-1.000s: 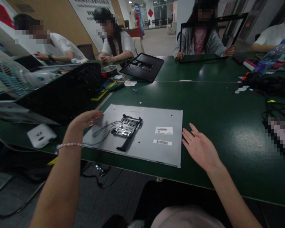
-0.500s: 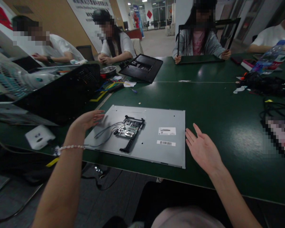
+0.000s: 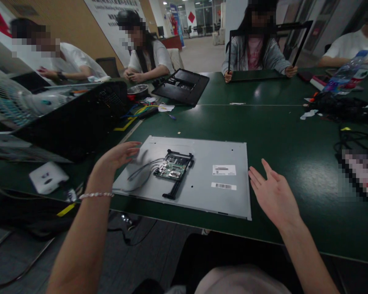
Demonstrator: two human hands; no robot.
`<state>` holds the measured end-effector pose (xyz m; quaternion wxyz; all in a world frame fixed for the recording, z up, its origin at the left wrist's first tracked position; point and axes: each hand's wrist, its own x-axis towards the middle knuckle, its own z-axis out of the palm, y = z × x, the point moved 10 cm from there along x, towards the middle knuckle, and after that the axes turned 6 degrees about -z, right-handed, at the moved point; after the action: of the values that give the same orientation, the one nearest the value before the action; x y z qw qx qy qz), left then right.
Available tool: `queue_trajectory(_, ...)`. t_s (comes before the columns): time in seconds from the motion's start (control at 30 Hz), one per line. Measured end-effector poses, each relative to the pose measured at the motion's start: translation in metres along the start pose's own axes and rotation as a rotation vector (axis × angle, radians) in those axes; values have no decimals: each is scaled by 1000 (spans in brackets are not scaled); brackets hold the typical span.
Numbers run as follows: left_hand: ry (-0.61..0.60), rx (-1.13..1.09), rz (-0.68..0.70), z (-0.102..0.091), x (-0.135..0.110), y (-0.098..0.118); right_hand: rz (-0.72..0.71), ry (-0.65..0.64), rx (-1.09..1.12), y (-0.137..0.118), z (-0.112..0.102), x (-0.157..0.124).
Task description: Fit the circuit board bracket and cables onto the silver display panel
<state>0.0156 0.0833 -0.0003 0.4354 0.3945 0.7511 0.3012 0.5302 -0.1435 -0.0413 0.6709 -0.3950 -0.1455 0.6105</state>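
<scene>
A flat grey display panel lies back side up on the green table, with two white labels on its right half. On it sits a green circuit board in a black bracket, and grey cables run from it to the left. My left hand is open at the panel's far left edge, fingers stretched toward it. Beside the right edge, my right hand is open, palm turned inward, its fingertips at or very near the edge. Neither hand grips anything; whether they touch the panel I cannot tell.
To the left are a fan, a large black panel and a white box. A black plastic cover lies farther back. Across the table, a person holds a black frame. Bottles and cables stand right.
The display panel, with the board and cables on it, has slid a little to the right. Both my hands have shifted right along with it, still open.
</scene>
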Motion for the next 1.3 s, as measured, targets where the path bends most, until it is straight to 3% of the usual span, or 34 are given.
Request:
queue_trajectory(0.27, -70, -112, -112, 3, 2, -19, -2, 4, -94, -5, -13, 3)
queue_trajectory(0.83, -71, -222, -72, 29, -30, -11, -79, 49, -37, -20, -28, -3)
queue_trajectory(1.1, -131, -241, -46, 38, -30, -12, -114, 106, -38, -26, -46, -4)
queue_trajectory(1.3, -157, -251, -45, 45, -34, -13, -134, 173, -46, -32, -47, -11)
